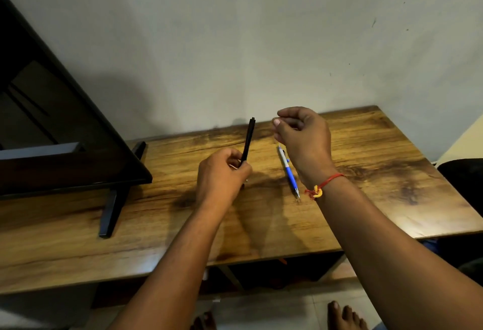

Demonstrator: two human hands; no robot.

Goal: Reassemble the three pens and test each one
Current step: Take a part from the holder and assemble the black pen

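Two pens counted. The left grip [222, 170] is clamped on the lower end of one black pen [248, 139], its barrel rising toward the far edge of the surface [379, 147]. One blue-and-white pen [288, 173] lies flat between the grips. The right grip [303, 136] is raised with curled fingers; whether it holds anything cannot be told. There is bare room toward the right edge, and a dark screen [65, 120] occupies the left.
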